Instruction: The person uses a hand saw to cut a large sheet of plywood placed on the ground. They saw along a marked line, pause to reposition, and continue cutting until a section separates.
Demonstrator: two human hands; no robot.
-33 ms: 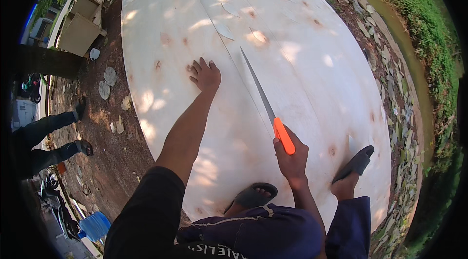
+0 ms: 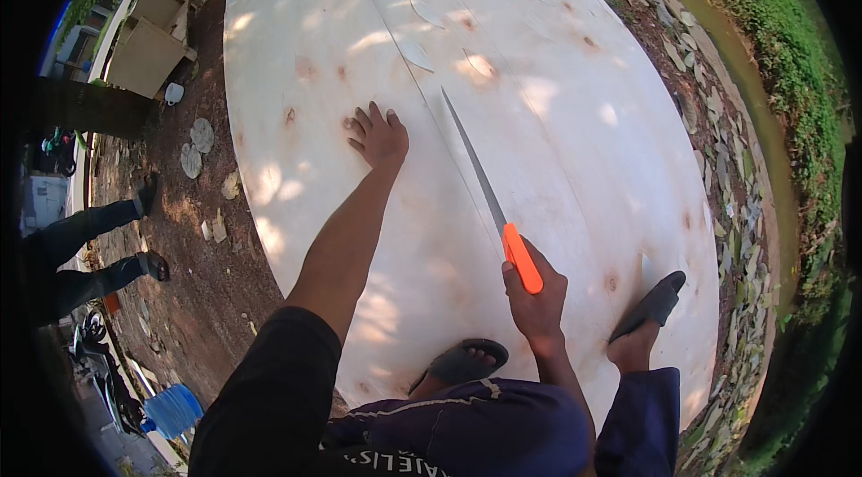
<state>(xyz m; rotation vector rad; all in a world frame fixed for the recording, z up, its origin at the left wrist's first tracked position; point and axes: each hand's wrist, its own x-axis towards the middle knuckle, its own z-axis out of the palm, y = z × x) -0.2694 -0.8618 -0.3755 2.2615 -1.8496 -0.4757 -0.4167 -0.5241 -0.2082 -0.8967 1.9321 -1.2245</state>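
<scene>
Large pale veneer sheets (image 2: pixel 557 100) lie on the ground, overlapping along a seam that runs away from me. My left hand (image 2: pixel 377 136) presses flat on the left sheet with its fingers spread, just left of the seam. My right hand (image 2: pixel 536 302) grips the orange handle of a long knife (image 2: pixel 521 257). Its thin blade (image 2: pixel 471 163) points away from me and lies along the seam. My feet in black sandals (image 2: pixel 462 360) stand on the near part of the sheets.
Another person's legs (image 2: pixel 81 244) stand on the bare earth at the left. Wooden boxes (image 2: pixel 148 37) sit at the top left and a blue container (image 2: pixel 171 410) at the bottom left. A strip of stones (image 2: pixel 718 163) and grass (image 2: pixel 790 46) borders the right side.
</scene>
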